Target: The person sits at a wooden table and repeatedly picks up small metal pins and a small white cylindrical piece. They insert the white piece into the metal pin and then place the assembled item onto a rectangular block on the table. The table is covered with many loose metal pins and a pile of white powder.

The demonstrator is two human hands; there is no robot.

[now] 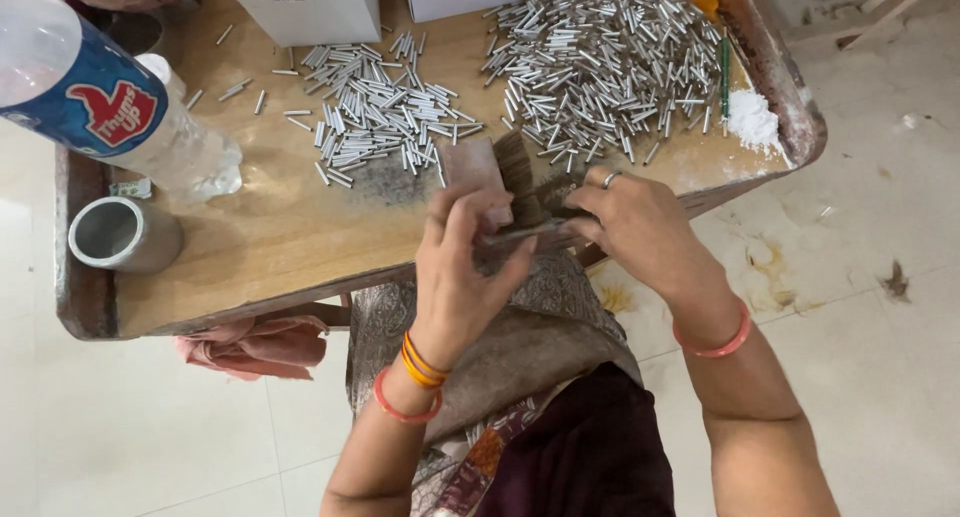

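My left hand (462,267) and my right hand (630,222) meet at the near edge of a wooden table (270,247). Between them they hold a tuft of dark brown bristles (522,177) that fans upward, and a thin metal tube (525,233) lies across the fingertips. The left fingers also press a small pinkish block (474,167) against the tuft. A ring shows on my right hand, bangles on both wrists. Two heaps of short silver metal tubes lie beyond the hands, one in the middle (380,112) and a larger one to the right (600,62).
A clear plastic bottle with a blue label (110,102) lies at the table's left, next to a metal cup (122,234). White cardboard boxes (310,12) stand at the back. White powder (752,119) sits at the right rim. A pink cloth (255,345) hangs below.
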